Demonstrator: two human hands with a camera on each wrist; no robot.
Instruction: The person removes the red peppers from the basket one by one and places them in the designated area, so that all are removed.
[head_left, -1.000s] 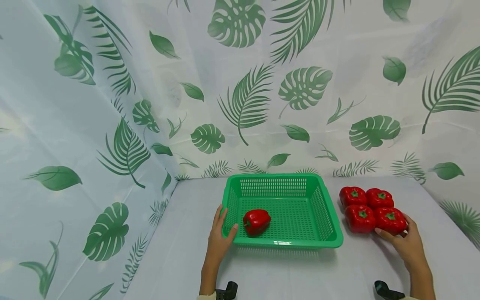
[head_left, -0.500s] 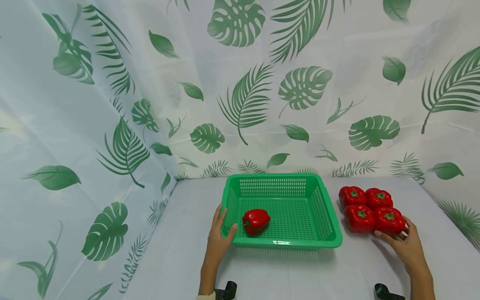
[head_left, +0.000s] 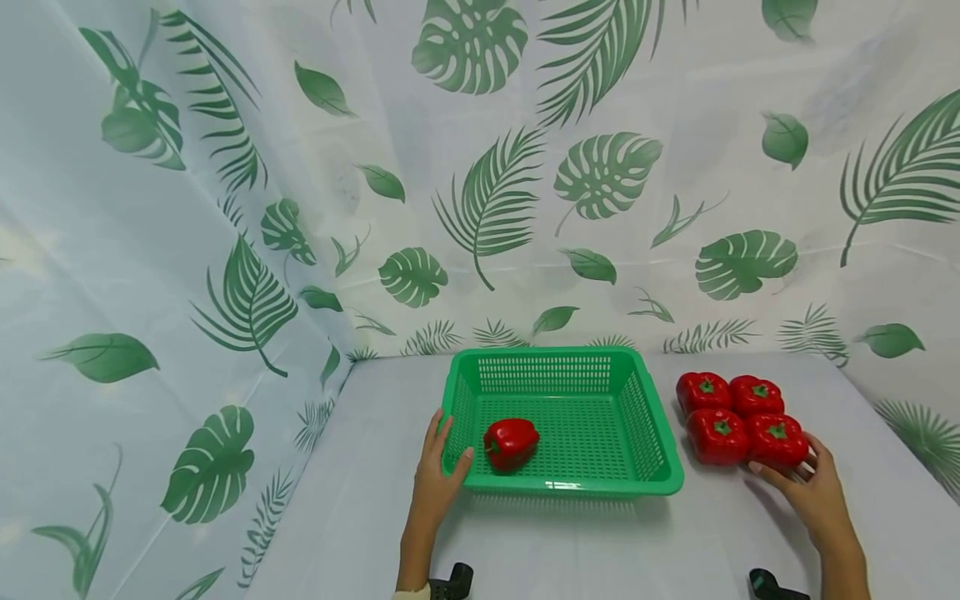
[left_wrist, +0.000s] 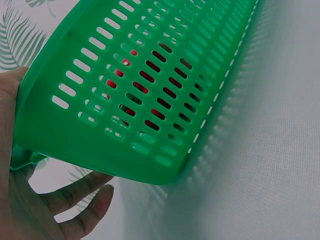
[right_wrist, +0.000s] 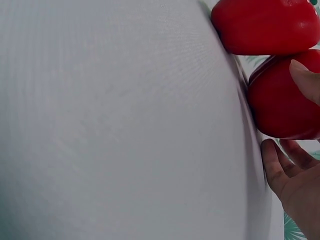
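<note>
A green plastic basket (head_left: 577,485) stands on the white-covered table, with one red bell pepper (head_left: 512,443) lying on its side within. My left hand (head_left: 437,483) grips the basket's near-left corner, thumb at the rim and fingers along the outside. Right of the basket, several red bell peppers stand close together, stems up. At the near-right one (head_left: 778,440), my right hand (head_left: 813,492) has its thumb on the front and fingers curled round the right side. The right wrist view shows the thumb against this pepper (right_wrist: 282,105); some fingers are partly hidden.
Beside the held pepper stands another pepper (head_left: 717,437), with two more behind, at far left (head_left: 702,390) and far right (head_left: 756,395). A leaf-patterned curtain (head_left: 487,208) hangs behind the table (head_left: 570,550) and along its left side.
The right hand's fingers sit slightly looser round the near-right pepper than a second ago. The left hand, the basket and the peppers keep their places; the whole view shifts a little.
</note>
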